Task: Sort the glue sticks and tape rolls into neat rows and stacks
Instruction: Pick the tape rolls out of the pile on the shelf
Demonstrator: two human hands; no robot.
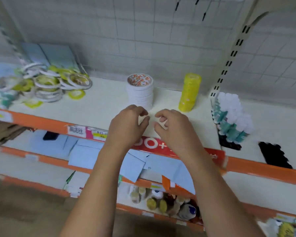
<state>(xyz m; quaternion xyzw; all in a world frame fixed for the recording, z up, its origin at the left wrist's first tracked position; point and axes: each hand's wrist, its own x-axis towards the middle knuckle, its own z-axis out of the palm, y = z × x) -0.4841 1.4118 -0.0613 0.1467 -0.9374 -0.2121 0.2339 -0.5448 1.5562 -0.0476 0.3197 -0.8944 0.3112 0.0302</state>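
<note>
On the shelf (101,103), at ten o'clock from the hands, the loose tape rolls (46,82) lie in a tangled heap, overlapping one another. A careless pull there would likely drag neighbouring rolls toward the front edge. At twelve o'clock the white tape stack (140,91) stands upright, just beyond the left hand (126,127). That hand's fingers curl toward the thumb, and blur hides whether they pinch anything. The right hand (174,129), close beside it but apart, curls likewise, and its hold cannot be told either. A knuckle pushed forward could topple the white stack. At one o'clock the yellow tape stack (189,93) looks to lean slightly, so a jolt may tip it. At three o'clock the glue sticks (232,117) stand packed together, and a sweeping forearm could scatter them.
</note>
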